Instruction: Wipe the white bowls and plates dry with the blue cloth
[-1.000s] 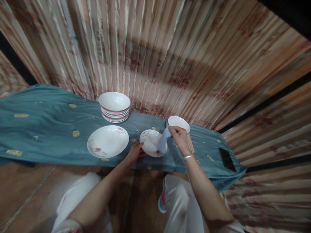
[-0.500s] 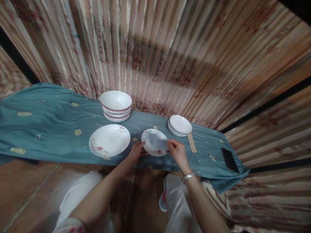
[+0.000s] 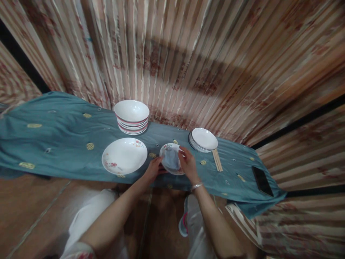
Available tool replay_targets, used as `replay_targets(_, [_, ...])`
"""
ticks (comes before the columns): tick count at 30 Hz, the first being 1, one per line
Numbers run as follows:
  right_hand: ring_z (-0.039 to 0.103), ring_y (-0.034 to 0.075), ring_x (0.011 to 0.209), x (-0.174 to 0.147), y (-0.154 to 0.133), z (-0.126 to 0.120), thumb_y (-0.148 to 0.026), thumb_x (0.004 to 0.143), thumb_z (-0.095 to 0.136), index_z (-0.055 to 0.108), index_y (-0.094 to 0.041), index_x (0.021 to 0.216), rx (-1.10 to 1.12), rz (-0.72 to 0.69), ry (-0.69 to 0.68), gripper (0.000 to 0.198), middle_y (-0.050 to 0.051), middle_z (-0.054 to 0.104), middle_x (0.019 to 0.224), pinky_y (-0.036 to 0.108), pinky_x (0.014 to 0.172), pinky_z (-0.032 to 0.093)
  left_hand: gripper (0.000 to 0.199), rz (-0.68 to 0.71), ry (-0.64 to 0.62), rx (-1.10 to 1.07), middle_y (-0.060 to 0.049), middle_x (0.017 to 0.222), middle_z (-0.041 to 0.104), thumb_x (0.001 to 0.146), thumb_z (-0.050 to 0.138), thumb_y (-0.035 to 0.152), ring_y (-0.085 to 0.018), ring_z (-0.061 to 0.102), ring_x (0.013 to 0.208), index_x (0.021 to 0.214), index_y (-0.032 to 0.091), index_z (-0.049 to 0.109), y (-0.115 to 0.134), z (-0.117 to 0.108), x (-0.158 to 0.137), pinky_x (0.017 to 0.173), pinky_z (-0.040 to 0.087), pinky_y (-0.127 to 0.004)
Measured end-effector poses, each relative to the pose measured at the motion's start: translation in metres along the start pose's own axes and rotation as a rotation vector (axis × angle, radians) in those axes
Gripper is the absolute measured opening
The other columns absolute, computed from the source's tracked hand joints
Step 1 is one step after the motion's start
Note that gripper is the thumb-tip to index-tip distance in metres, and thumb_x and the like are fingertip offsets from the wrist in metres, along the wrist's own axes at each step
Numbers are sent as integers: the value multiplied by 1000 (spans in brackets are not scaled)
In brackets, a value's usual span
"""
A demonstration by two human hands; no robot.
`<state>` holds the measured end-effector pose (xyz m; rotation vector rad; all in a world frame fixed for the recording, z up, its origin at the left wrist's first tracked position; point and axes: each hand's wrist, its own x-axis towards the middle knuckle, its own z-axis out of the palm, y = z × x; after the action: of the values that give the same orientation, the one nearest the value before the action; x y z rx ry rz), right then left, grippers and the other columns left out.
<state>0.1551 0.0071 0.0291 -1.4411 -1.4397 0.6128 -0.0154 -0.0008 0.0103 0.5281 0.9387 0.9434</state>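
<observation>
My left hand (image 3: 153,170) grips the left rim of a small white plate (image 3: 164,149) with a floral border, thumb on top and fingers underneath. Across the plate's middle lies a thin blue-grey cloth (image 3: 171,159). The fingers of my right hand (image 3: 188,164) close on the cloth's right side, over the plate's right edge. Just left of the small plate rests a larger white plate (image 3: 124,155) with floral patches.
Behind the large plate stands a stack of white bowls (image 3: 132,112) with red bands. Back right are stacked small plates (image 3: 204,139), with several wooden chopsticks (image 3: 217,160) beside them. A dark phone (image 3: 262,181) lies near the right end of the cloth-covered table (image 3: 67,144).
The blue-grey cloth, earlier blurred and stretched toward the right hand, now lies over the plate's middle. My right hand has moved up and inward over the plate; the left keeps its grip.
</observation>
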Motion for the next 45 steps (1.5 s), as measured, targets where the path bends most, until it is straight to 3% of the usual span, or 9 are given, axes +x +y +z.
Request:
replay_targets(3, [59, 28, 125, -26, -10, -1, -37, 95, 49, 71, -20, 116, -183, -211, -114, 35, 15, 64, 133, 49, 106, 50, 22, 14, -30, 0, -7, 79, 73, 89, 60, 36, -21, 72, 70, 92, 15, 64, -1, -1, -1, 66, 60, -35])
replay_targets(6, [54, 26, 132, -39, -15, 0, -24, 97, 44, 72, -24, 115, -307, -350, -318, 33, 11, 66, 131, 49, 116, 41, 25, 11, -14, 2, -7, 80, 74, 91, 55, 39, -23, 72, 71, 93, 15, 65, -3, -2, 1, 68, 60, -37])
replay_targets(11, [48, 27, 138, -29, 5, 2, -21, 94, 46, 63, -21, 130, -443, -249, -385, 40, 11, 56, 144, 49, 116, 40, 29, 5, 2, -3, -12, 91, 75, 89, 59, 40, -26, 74, 78, 104, 15, 64, -5, -3, 2, 70, 60, -40])
replay_targets(17, [46, 30, 140, -29, 15, -8, -26, 97, 46, 64, -21, 131, -453, -161, -455, 39, 14, 53, 147, 55, 116, 38, 46, -7, 21, -32, -11, 103, 75, 93, 54, 31, -26, 74, 82, 137, 19, 50, 3, 1, -6, 69, 61, -39])
replay_targets(25, [45, 26, 141, -32, 0, 6, -20, 96, 43, 59, -23, 138, -300, -256, -593, 45, 10, 50, 151, 52, 118, 38, 47, -19, 80, -43, -11, 105, 75, 94, 50, 27, -25, 74, 79, 141, 22, 49, 3, 4, -6, 68, 61, -40])
replay_targets(30, [33, 27, 148, -19, 0, 33, -19, 96, 40, 41, -16, 152, -272, -281, -574, 55, 13, 36, 160, 55, 121, 34, 43, -44, 147, -21, -12, 108, 74, 97, 47, 25, -24, 74, 82, 139, 21, 52, 4, 6, -4, 71, 62, -39])
replay_targets(33, [33, 30, 148, -7, 6, 40, -18, 96, 40, 39, -10, 151, -325, -359, -530, 56, 18, 37, 158, 58, 120, 36, 46, -52, 109, -26, -11, 108, 75, 97, 47, 26, -24, 74, 85, 143, 23, 48, 4, 6, -5, 72, 62, -39])
replay_targets(37, [33, 32, 147, 7, 17, 38, -15, 93, 42, 44, -5, 147, -474, -467, -461, 54, 22, 42, 154, 61, 116, 39, 50, -49, 66, -37, -11, 114, 73, 97, 50, 27, -24, 74, 87, 146, 22, 44, 6, 6, -8, 72, 62, -39])
replay_targets(45, [38, 29, 143, 13, 14, 18, -22, 98, 42, 49, -12, 143, -852, -336, -440, 46, 14, 44, 155, 51, 114, 35, 55, -42, 74, -23, -14, 118, 72, 97, 51, 29, -25, 74, 87, 150, 19, 40, 9, 8, -12, 70, 62, -39])
